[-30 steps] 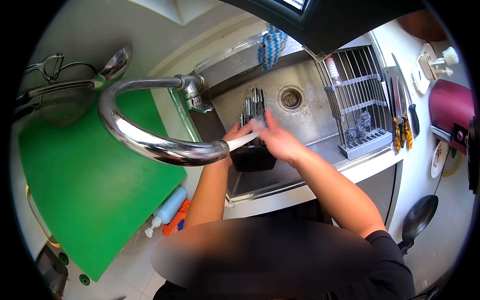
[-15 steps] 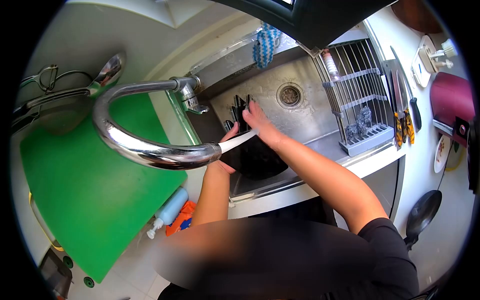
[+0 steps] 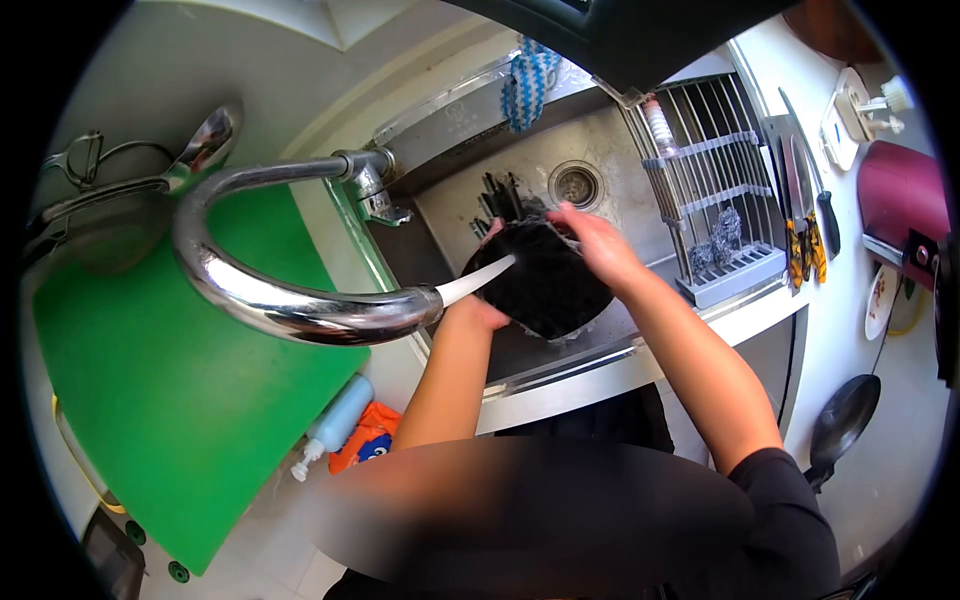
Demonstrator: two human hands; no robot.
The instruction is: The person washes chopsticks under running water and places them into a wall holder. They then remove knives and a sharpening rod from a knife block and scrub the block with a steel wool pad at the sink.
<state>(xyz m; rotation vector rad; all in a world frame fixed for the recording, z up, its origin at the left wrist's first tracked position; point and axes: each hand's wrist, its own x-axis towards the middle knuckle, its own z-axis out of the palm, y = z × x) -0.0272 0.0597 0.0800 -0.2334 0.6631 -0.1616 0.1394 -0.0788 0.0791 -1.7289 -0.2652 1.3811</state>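
Observation:
Over the sink (image 3: pixel 640 190) I hold a wet, black, broad thing (image 3: pixel 550 285) whose exact kind I cannot make out. Running water from the curved chrome faucet (image 3: pixel 300 310) strikes its top. My left hand (image 3: pixel 488 308) supports its left side, with the fingers partly hidden behind it. My right hand (image 3: pixel 592 245) grips its upper right edge, thumb and fingers curled there. Several dark, thin upright pieces (image 3: pixel 502 198) show just beyond the black thing; whether they are part of it I cannot tell.
A metal rack (image 3: pixel 705 180) with scouring wire stands at the sink's right, near hanging knives (image 3: pixel 800 200). To the left lies a green board (image 3: pixel 170 380), beside a blue pump bottle (image 3: pixel 338 415). A blue checked cloth (image 3: pixel 530 85) hangs behind the sink.
The black thing has moved right and tilted, so its broad dark face shows under the stream. Both hands have shifted right with it, the right hand now lower along its edge.

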